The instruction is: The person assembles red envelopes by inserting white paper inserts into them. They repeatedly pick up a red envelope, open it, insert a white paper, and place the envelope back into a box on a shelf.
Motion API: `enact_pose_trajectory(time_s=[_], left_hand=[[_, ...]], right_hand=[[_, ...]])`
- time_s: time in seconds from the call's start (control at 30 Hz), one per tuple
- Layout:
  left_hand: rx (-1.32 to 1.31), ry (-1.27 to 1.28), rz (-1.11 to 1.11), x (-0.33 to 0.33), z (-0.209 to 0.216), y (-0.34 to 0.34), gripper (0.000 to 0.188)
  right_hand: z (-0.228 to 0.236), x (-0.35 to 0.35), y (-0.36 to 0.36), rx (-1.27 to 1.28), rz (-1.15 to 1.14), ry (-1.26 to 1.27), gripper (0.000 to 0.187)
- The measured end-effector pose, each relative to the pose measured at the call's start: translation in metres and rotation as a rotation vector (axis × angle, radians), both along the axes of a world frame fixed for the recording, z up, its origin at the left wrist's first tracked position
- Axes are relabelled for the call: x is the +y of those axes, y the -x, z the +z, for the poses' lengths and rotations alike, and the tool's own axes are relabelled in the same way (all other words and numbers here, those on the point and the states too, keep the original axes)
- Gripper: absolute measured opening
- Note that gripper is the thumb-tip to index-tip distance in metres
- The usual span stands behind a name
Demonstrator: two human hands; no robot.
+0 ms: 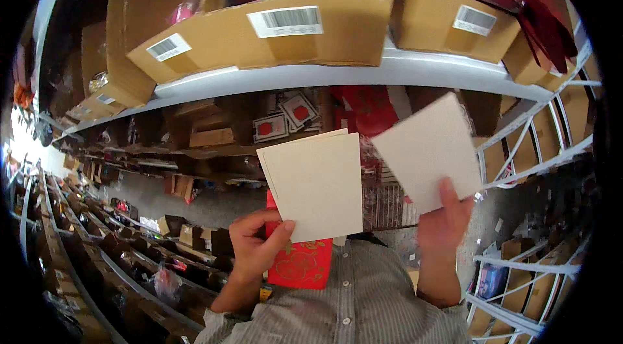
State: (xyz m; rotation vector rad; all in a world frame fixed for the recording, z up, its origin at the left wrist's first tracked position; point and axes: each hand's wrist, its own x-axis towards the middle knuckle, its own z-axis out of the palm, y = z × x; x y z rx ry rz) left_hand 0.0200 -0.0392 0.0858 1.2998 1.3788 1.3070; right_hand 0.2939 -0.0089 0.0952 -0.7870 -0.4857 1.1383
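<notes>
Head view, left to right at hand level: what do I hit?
Left hand → pale cards → right hand → white rack

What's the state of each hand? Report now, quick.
Left hand: closed, holding overlapping cream cards; whether it also grips the red gold-patterned item behind them cannot be told.
Right hand: closed, holding a separate cream card.

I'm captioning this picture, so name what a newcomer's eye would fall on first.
First, the cream cards in the left hand near the centre, and another pale card in the right hand. Next, the red, gold-patterned piece showing below the left-hand cards. Then the cardboard boxes along the shelf above.
</notes>
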Motion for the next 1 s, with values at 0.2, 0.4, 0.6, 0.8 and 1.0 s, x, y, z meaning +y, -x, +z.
enact_pose_trajectory(time_s=[0.2,0.4,0.6,0.8,1.0], left_hand=[[-0.068,-0.026,0.066,-0.002,-0.010,0.000,0.013],[-0.109,-0.062,0.058,-0.004,0.000,-0.012,0.010],[-0.146,-0.068,0.148,-0.005,-0.008,-0.008,0.006],[-0.039,-0.206,0.184,-0.002,-0.006,-0.010,0.006],[-0.078,-0.157,0.115,-0.004,-0.010,-0.011,0.006]], right_hand=[[-0.010,-0.003,0.001,-1.177,-0.147,-0.771,0.034],[-0.012,-0.006,0.040,-1.582,-0.088,-0.928,0.027],[-0.037,-0.010,0.044,-0.506,-0.121,-0.497,0.030],[-0.020,-0.014,0.025,-0.074,0.072,-0.075,0.046],[-0.029,-0.020,0.000,-0.934,-0.077,-0.504,0.037]])
